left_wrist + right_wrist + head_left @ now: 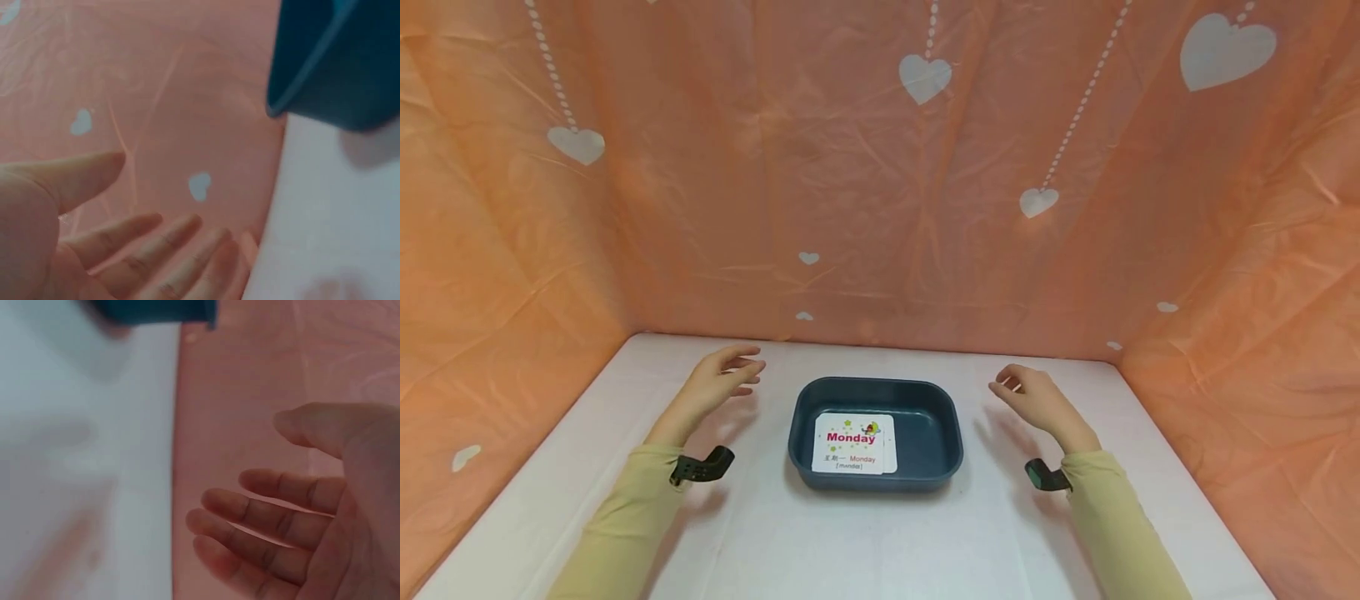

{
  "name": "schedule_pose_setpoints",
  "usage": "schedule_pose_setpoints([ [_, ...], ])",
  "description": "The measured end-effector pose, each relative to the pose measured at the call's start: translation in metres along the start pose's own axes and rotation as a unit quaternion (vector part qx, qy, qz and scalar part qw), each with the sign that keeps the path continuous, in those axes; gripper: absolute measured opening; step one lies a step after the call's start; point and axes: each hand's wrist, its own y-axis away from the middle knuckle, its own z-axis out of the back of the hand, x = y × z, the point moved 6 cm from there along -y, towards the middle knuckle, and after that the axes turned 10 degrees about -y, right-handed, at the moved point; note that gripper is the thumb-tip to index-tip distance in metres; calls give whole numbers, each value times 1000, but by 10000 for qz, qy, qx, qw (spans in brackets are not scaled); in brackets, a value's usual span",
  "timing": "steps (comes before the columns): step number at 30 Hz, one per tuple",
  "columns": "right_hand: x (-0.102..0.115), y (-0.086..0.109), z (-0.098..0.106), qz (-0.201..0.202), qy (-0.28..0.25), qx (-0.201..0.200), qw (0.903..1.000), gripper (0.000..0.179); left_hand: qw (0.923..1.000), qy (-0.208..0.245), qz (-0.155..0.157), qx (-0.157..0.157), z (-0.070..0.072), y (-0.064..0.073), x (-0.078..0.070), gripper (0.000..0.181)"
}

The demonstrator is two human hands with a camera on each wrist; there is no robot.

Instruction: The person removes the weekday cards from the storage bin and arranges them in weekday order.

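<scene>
A dark blue rectangular tray (876, 482) with rounded corners stands on the white table between the two hands. In its left half lies a small stack of white cards (850, 446), the top one printed "Monday" with a little cartoon figure and stars. My left hand (718, 385) hovers to the left of the tray, fingers loosely bent and holding nothing. On the other side, my right hand (1036, 400) is held in the air, relaxed and apart from the tray. Both wrist views show an empty palm, with part of the tray (356, 81) at the top.
White cloth covers the table (880, 550). Orange sheeting (850, 183) with white hearts rises behind it and along both sides. Each wrist wears a dark band with a small device, the left one (703, 467) and the right one (1047, 477), over yellow-green sleeves.
</scene>
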Motion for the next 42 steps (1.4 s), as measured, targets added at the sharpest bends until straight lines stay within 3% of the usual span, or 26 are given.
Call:
schedule_pose_setpoints([
  [8, 25, 0, 11, 49, -1223, -5, 9925, 26, 9899, 871, 452, 1022, -19, 2, -7, 56],
  [12, 43, -2, 13, 179, -1554, 46, 9877, 25, 9845, 1051, 513, 1308, -30, 3, -8, 58],
  [18, 65, -5, 10, 262, -1981, 116, 9798, 29, 9821, 1174, 707, 1292, -41, 4, -7, 58],
  [22, 76, -8, 3, 201, -2524, 247, 9671, 32, 9802, 1303, 931, 1165, -46, 5, -2, 57],
  [28, 89, -15, -17, -61, -3323, 451, 9421, 35, 9804, 1316, 942, 1125, -54, 6, 5, 54],
  [35, 93, -27, -56, -545, -3406, 724, 9358, 34, 9822, 1166, 896, 1171, -63, 6, 9, 45],
  [42, 89, -37, -81, -1085, -3687, 889, 9189, 34, 9811, 1117, 1128, 1105, -71, 4, 13, 38],
])
